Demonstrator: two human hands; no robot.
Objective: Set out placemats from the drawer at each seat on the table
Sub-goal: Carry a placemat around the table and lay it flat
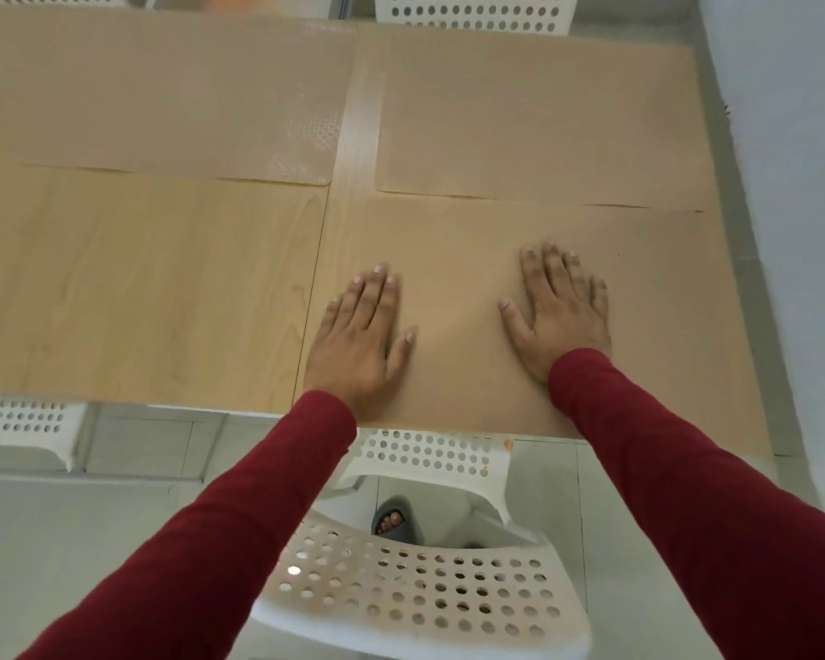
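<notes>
Pressing near-right placemat [472, 259] flat: left hand [360, 335], right hand [563, 316] spread palm-down, grasping nothing, smoothing it square on tabletop [139, 288] above white chair [425, 597].

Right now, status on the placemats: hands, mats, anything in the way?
Left hand and right hand flat, open, pressing near-right placemat. Far-left placemat and far-right placemat down. Near-left seat bare. White chair between person and table.

Far-left placemat [163, 97] and far chair [472, 11] — both cut off by frame edges
</notes>
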